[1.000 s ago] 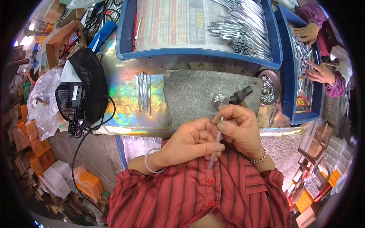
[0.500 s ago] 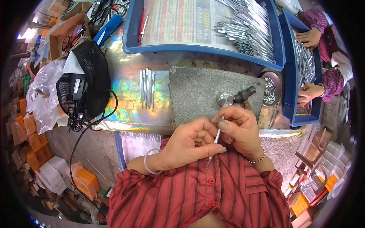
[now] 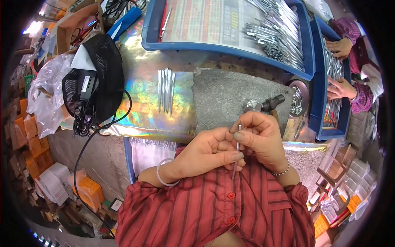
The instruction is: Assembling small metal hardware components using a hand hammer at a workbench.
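Note:
A slim metal strip (image 3: 239,143) is held nearly upright in front of my chest. My left hand (image 3: 207,152) is closed on its middle, the thumb lying across it. My right hand (image 3: 263,138) pinches its upper end between thumb and fingers. The strip's lower end points down at my striped shirt. Just beyond my hands, a hammer (image 3: 275,102) and a round shiny metal piece (image 3: 252,106) lie on a rough grey slab (image 3: 224,92). Left of the slab, several similar pointed strips (image 3: 166,90) lie side by side on the shiny tabletop.
A blue tray (image 3: 311,61) lined with newspaper holds many metal strips (image 3: 282,39) at the back. A round dish (image 3: 305,92) contains small metal pieces. At right, another person's hands (image 3: 340,88) work over a second blue tray (image 3: 316,99). A black mesh bag (image 3: 109,68) and cable stand left.
The strip has turned more upright in my fingers, both hands keeping hold. The view has shifted slightly, moving the table things rightward and up. The other person's lower hand has moved.

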{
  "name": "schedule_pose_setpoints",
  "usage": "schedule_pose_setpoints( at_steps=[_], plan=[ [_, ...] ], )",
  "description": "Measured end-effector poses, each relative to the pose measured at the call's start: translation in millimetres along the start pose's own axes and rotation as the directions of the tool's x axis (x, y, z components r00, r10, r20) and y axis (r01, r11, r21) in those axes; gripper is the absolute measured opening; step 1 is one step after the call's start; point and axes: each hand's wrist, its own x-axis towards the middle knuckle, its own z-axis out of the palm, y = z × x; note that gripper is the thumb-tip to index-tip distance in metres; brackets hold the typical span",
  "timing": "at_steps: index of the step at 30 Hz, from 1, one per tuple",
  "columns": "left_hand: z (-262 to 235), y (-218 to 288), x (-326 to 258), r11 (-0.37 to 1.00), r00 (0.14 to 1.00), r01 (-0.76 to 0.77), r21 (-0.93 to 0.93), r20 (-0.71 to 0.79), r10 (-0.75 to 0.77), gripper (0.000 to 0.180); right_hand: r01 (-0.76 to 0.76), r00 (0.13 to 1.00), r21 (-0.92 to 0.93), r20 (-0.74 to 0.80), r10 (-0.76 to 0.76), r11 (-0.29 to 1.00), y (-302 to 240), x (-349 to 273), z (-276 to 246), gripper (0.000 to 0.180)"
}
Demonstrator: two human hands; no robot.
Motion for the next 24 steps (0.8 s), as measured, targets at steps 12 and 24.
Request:
schedule_pose_setpoints(
  at_steps=[12, 24],
  plan=[
    [-8, 5, -4, 1.0, 1.0, 0.001, 0.003, 0.005, -0.001, 0.02, 0.002, 0.998, -0.01, -0.065, -0.003, 1.0, 6, 9, 10, 0.014],
    [-10, 6, -4, 0.999, 1.0, -0.006, 0.035, -0.006, 0.006, 0.019, -0.04, 0.999, 0.073, 0.022, 0.038, 0.997, 4, 13, 5, 0.013]
  ],
)
